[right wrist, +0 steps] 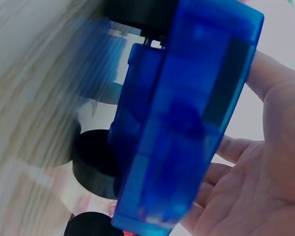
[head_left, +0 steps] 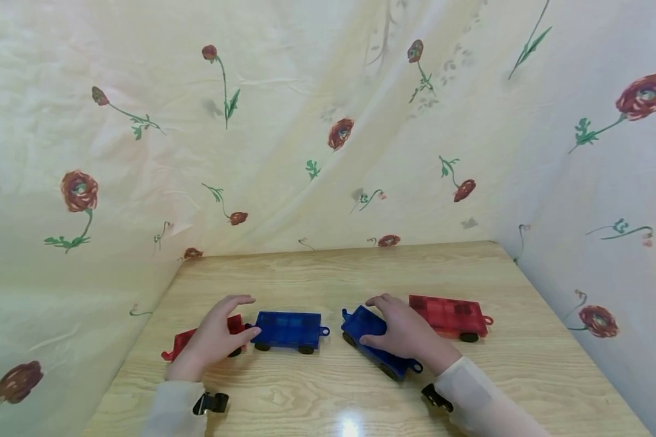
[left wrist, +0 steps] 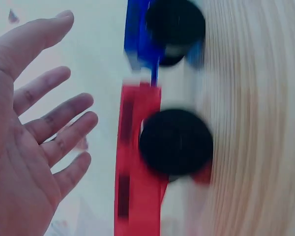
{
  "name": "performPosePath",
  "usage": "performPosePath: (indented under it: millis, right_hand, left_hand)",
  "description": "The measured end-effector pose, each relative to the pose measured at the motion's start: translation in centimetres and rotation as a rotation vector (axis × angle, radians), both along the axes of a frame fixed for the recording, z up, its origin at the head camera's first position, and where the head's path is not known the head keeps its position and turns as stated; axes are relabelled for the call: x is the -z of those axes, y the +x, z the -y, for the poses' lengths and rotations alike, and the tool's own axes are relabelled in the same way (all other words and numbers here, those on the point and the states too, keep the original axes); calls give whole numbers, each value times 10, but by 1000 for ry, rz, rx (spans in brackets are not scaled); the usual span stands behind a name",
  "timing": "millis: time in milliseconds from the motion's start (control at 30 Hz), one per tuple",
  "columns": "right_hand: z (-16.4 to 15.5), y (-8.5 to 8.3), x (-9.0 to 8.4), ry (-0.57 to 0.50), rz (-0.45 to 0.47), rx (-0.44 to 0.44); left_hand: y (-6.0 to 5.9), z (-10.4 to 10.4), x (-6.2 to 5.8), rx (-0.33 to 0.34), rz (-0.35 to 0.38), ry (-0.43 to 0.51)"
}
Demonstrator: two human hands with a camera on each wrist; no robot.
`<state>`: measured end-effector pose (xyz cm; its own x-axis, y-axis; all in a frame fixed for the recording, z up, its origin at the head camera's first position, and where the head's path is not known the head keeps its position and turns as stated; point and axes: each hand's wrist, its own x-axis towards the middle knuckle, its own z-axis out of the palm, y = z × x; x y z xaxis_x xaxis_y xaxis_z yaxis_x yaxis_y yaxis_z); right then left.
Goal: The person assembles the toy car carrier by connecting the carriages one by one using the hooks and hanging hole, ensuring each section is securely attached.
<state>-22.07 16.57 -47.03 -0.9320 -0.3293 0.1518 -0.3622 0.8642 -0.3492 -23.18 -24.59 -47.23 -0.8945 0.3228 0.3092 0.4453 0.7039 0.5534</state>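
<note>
Two hands rested on toy wagons on a wooden bench (head_left: 470,267).
The right hand (head_left: 401,331) lay relaxed over the angled blue wagon (head_left: 363,325), its long axis running far-left to near-right; the left hand (head_left: 215,334) lay relaxed over the red wagon (head_left: 180,343), coupled rightward to another blue wagon (head_left: 290,329).

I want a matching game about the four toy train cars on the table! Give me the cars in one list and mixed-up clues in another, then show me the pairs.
Cars:
1. far-left red car
2. left blue car
3. right blue car
4. far-right red car

Clues:
A. under the right hand, turned at an angle
B. partly covered by the left hand
C. untouched, next to the right hand
D. straight, just past the left fingertips

Pairs: 1-B, 2-D, 3-A, 4-C
</note>
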Motion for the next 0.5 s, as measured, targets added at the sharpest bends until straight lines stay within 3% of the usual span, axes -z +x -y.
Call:
performPosePath:
  millis: [233,500]
  right_hand:
    - [3,4,-1,68,55,26]
    - [4,6,-3,93,88,25]
  left_hand:
    - [-7,-36,0,66,68,-31]
    - [-18,-68,6,160,71,-108]
